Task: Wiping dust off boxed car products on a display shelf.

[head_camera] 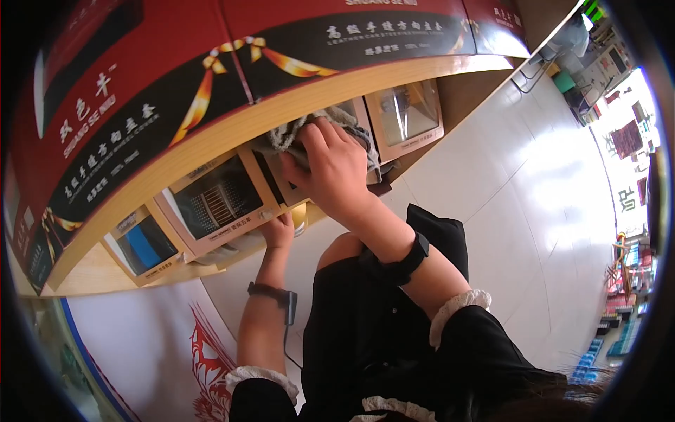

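Note:
A crumpled grey cloth (285, 133) is bunched under the fingers of my right hand (335, 169). The hand presses it against a box on the shelf, just beneath the upper board. Below and to the left of it, my left hand (279, 230) is at the lower front edge of the boxes. Its fingertips are partly hidden, so its grip does not show clearly. Beside it is a windowed cardboard box (221, 205) with a dark, studded item inside. A smaller windowed box (145, 246) holding something blue and black stands further left. Another windowed box (405, 118) is right of the cloth.
Large red and black cartons (158, 79) bearing writing stand on the upper wooden shelf board (211, 140). A white panel with a red floral print (208, 358) is at lower left. Pale floor tiles (490, 158) extend right, towards shelves of goods (622, 316).

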The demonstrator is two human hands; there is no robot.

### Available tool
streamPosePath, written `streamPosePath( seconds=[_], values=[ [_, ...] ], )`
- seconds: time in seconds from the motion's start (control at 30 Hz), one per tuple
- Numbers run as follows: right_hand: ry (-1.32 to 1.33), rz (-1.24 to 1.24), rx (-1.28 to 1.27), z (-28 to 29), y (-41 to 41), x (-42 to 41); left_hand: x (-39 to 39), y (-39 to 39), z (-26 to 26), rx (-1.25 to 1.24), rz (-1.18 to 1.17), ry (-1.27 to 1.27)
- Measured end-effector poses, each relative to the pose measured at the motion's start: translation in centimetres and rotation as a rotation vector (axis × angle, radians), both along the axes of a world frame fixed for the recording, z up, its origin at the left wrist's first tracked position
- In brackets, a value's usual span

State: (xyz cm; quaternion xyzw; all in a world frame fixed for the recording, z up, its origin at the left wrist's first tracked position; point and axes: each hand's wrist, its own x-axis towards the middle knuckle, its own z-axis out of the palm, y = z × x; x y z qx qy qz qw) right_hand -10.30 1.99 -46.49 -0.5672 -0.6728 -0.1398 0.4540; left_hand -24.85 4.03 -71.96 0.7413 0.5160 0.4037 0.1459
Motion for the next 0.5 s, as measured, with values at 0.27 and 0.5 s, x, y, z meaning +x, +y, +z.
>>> streamPosePath(
  seconds=[0.27,0.5],
  values=[
    [-0.022,0.156,0.012,0.1,-0.1,-7.6,1.4,0.2,-0.5,-0.107,0.013,0.005],
    [-0.071,0.304,0.054,-0.6,0.6,-13.0,-0.6,-2.3,-0.2,-0.165,0.004,-0.052]
  ],
)
